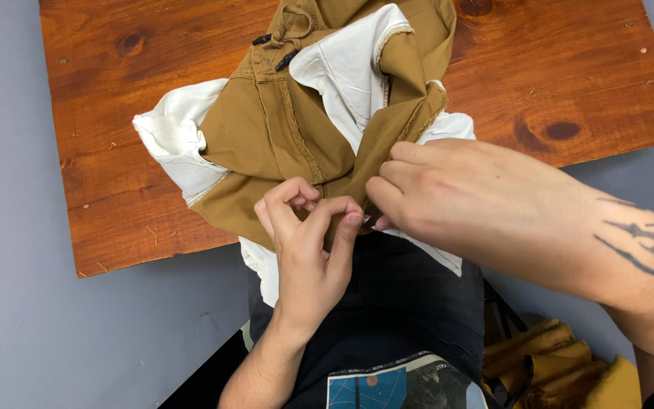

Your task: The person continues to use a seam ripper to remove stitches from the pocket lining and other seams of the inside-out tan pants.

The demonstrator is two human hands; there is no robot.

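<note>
Currently pinching seam edge of tan trousers [266, 129], turned inside out, white pocket linings [350, 68] showing, on wooden bench [100, 113]. Left hand [308, 242] and right hand [456, 193] both grasping fabric at near edge. Next likely needs steady pull apart.

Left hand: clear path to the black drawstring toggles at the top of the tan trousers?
Probably yes. The left hand pinches the tan trousers' near edge; the black toggles lie exposed on top of the fabric further up, nothing covering them, though it must let go first.

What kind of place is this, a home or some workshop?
Probably a small garment workshop: a tan, white-lined garment turned inside out on a worn wooden table, and more tan cloth pieces piled beside the person.
</note>
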